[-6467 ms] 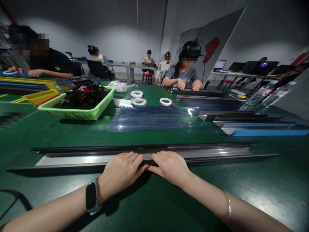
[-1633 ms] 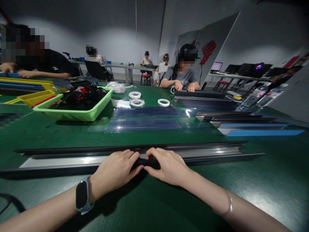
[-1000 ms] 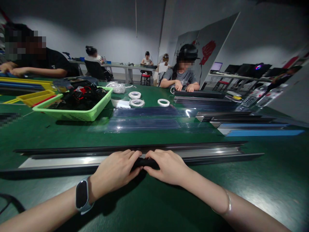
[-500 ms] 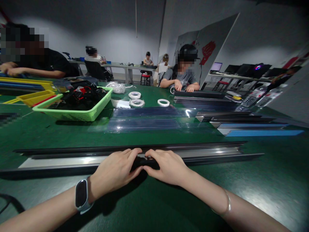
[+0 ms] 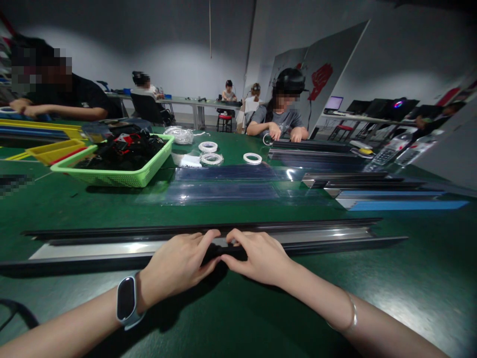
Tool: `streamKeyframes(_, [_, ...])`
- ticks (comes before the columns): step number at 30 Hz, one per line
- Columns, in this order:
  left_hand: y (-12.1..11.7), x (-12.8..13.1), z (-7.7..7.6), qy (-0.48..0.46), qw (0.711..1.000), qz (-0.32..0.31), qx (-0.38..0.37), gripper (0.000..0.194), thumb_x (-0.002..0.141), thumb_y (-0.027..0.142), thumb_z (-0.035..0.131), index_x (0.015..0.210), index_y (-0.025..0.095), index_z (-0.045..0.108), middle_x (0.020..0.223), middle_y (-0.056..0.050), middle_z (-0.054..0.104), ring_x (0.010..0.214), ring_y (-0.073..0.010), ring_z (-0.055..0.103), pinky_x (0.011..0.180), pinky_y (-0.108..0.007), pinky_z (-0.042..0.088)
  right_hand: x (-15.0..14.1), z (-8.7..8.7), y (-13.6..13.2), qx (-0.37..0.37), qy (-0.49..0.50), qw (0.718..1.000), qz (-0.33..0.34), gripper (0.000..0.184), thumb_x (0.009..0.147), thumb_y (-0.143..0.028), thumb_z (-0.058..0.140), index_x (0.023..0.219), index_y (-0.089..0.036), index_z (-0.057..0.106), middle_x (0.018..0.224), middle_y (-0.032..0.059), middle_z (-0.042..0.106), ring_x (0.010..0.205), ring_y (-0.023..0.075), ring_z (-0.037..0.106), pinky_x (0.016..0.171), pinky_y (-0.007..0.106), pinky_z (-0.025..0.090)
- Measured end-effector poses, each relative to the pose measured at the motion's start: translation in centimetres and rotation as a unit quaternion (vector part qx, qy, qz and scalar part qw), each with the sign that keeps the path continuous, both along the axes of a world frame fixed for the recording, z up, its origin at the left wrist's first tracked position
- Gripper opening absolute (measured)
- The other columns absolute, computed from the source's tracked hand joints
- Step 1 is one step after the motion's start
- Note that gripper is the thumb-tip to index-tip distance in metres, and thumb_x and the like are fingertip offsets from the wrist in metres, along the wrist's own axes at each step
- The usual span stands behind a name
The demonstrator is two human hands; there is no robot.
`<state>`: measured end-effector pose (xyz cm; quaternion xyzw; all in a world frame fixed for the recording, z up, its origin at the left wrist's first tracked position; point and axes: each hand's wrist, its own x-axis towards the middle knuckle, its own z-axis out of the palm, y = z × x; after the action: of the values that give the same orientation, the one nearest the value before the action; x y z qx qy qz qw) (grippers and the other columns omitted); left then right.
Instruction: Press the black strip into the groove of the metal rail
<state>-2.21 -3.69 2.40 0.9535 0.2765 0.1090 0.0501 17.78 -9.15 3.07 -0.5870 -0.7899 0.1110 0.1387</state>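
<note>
A long black channel-shaped profile [image 5: 328, 243] with a silvery inner face lies crosswise in front of me on the green table [image 5: 261, 318]. At its middle, my left hand [image 5: 179, 261] is closed on the near edge, thumb in front and fingers over the top. Close beside it, my right hand [image 5: 257, 256] pinches the same edge in a mirrored grip. The two thumbs almost meet. The fingertips inside the channel are partly hidden, so I cannot tell whether they press on something small there.
Beyond the profile lie clear plastic strips [image 5: 227, 191], with more profiles [image 5: 391, 205] to their right. A green basket [image 5: 149, 171] of dark parts stands at left, near several white tape rolls [image 5: 252, 158]. Co-workers [image 5: 285, 119] sit across the table. Plastic bottles [image 5: 391, 151] are at right.
Both index fingers have shifted very slightly at the near edge; the profile stays in place. The co-worker at far left has moved a little to the right.
</note>
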Motion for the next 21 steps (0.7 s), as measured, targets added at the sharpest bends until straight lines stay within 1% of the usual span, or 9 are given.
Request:
streamKeyframes(4, [-0.02, 0.0, 0.2, 0.014, 1.0, -0.001, 0.001, 0.035, 0.088, 0.035, 0.043, 0.119, 0.019, 0.037, 0.092, -0.007, 0.063, 0.087, -0.0219, 0.062, 0.074, -0.033, 0.05, 0.0, 0.13, 0.01, -0.006, 0.02, 1.0, -0.007, 0.034, 0.082, -0.05, 0.049, 0.108, -0.027, 0.05, 0.096, 0.0013, 0.068, 0.088, 0.021, 0.064, 0.072, 0.03, 0.045])
streamKeyframes(8, [-0.02, -0.06, 0.25, 0.025, 1.0, -0.018, -0.005, 0.03, 0.089, 0.032, 0.042, 0.116, 0.019, 0.039, 0.089, -0.005, 0.063, 0.083, -0.0208, 0.063, 0.071, -0.032, 0.049, -0.03, 0.23, 0.0, -0.007, 0.022, 1.0, -0.017, 0.034, 0.082, -0.05, 0.049, 0.109, -0.028, 0.05, 0.094, 0.0004, 0.068, 0.087, 0.0216, 0.064, 0.07, 0.03, 0.046])
streamKeyframes(10, [-0.01, -0.07, 0.19, 0.036, 0.999, -0.02, 0.002, 0.024, 0.089, 0.031, 0.041, 0.111, 0.02, 0.042, 0.085, -0.004, 0.063, 0.079, -0.0205, 0.063, 0.068, -0.032, 0.049, -0.05, 0.23, -0.01, -0.008, 0.016, 1.0, -0.018, 0.035, 0.082, -0.051, 0.049, 0.109, -0.028, 0.05, 0.093, 0.0005, 0.069, 0.086, 0.0219, 0.065, 0.069, 0.031, 0.046])
streamKeyframes(12, [0.03, -0.06, 0.12, 0.051, 0.998, -0.019, 0.017, 0.017, 0.09, 0.03, 0.04, 0.102, 0.02, 0.047, 0.083, -0.003, 0.062, 0.075, -0.0203, 0.062, 0.066, -0.032, 0.048, -0.04, 0.19, -0.02, -0.008, 0.01, 1.0, -0.016, 0.036, 0.082, -0.052, 0.048, 0.109, -0.028, 0.05, 0.091, 0.001, 0.069, 0.086, 0.022, 0.065, 0.069, 0.03, 0.045])
streamKeyframes(14, [0.09, -0.03, 0.07, 0.061, 0.997, -0.02, 0.031, 0.015, 0.09, 0.029, 0.039, 0.094, 0.02, 0.05, 0.081, -0.003, 0.062, 0.073, -0.0197, 0.061, 0.064, -0.031, 0.047, 0.0, 0.13, -0.02, -0.006, 0.005, 1.0, -0.014, 0.037, 0.082, -0.053, 0.047, 0.109, -0.028, 0.05, 0.091, 0.0011, 0.069, 0.085, 0.0221, 0.065, 0.068, 0.03, 0.045])
streamKeyframes(21, [0.16, 0.05, 0.05, 0.054, 0.997, -0.026, 0.041, 0.024, 0.093, 0.035, 0.035, 0.087, 0.019, 0.052, 0.076, -0.002, 0.06, 0.069, -0.0179, 0.06, 0.061, -0.029, 0.044, 0.0, -0.42, 0.14, 0.019, -0.033, 0.999, -0.008, 0.041, 0.084, -0.059, 0.042, 0.105, -0.025, 0.054, 0.085, 0.0034, 0.069, 0.081, 0.0224, 0.065, 0.067, 0.03, 0.044])
